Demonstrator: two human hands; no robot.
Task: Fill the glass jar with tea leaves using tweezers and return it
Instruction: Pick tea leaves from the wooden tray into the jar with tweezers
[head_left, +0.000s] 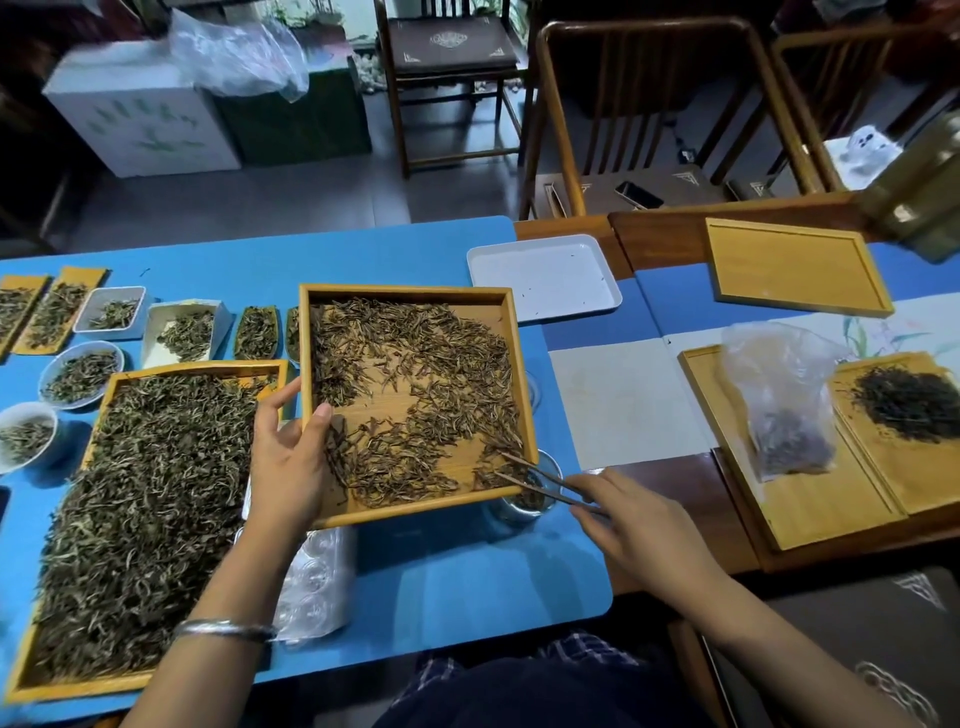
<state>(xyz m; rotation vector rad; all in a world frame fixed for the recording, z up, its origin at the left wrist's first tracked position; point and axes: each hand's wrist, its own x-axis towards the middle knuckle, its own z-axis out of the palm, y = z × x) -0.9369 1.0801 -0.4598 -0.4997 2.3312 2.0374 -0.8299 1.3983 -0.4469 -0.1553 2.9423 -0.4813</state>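
A square wooden tray (511, 374) of brown tea leaves (415, 364) is tilted above the blue table, held at its left edge by my left hand (288, 457). Under the tray's near right corner stands a small glass jar (524, 501) with some leaves inside, partly hidden by the tray. My right hand (628, 514) grips metal tweezers (535, 478), whose tips rest on the leaves at that corner, just over the jar's mouth.
A large wooden tray (57, 686) of greenish leaves lies at left, with small bowls and dishes of tea behind it. A white tray (545, 275) sits at the back. Wooden trays, a plastic bag (784, 400) and dark leaves lie at right. Chairs stand beyond.
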